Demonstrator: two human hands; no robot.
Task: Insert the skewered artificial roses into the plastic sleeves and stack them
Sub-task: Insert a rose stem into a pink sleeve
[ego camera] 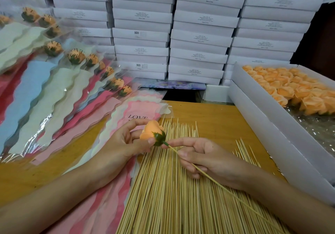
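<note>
My left hand (125, 143) holds an orange artificial rose (152, 131) with a green base, fingers curled round the bloom. My right hand (199, 156) pinches a thin bamboo skewer (213, 180) whose tip meets the rose's green base. Both are above a broad pile of loose skewers (163, 188). Just left of the hands lies a stack of empty pink plastic sleeves (137, 110) printed LOVE. Farther left, sleeved roses (76, 56) lie stacked in overlapping rows.
A white box of orange rose heads (282, 83) stands at the right, on the wooden table (213, 121). Stacks of closed white boxes (199, 34) wall off the back. A few stray skewers (244, 152) lie beside my right hand.
</note>
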